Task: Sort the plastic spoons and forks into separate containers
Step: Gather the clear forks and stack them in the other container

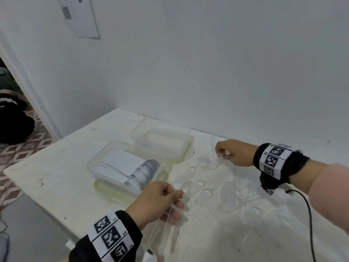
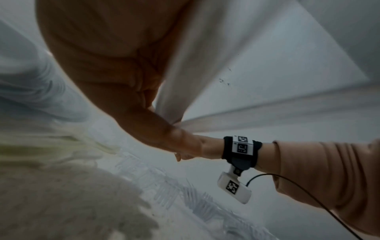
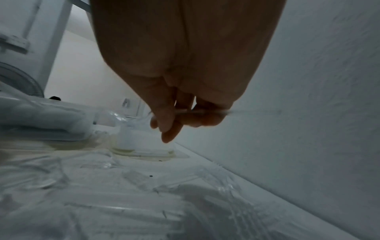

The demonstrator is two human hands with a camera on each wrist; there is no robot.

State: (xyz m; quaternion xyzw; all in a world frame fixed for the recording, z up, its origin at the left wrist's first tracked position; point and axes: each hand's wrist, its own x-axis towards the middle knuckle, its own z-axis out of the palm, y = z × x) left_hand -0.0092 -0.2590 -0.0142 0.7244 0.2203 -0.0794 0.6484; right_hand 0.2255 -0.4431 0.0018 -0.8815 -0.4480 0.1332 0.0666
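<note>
Your left hand (image 1: 159,200) hangs over the tabletop's (image 1: 56,178) front edge, its fingers curled and pinching a bundle of clear plastic utensils (image 1: 166,224); spoons or forks, you cannot tell. Your right hand (image 1: 234,152) is near the back edge, thumb and fingers pinching 1 clear fork (image 1: 212,148). Loose clear cutlery (image 1: 217,186) is strewn between the hands. 2 containers (image 1: 162,142) stand toward the left; the nearer holds white spoons (image 1: 145,174).

White table (image 1: 56,167) bears two containers (image 1: 122,167); loose clear cutlery (image 1: 226,195).
</note>
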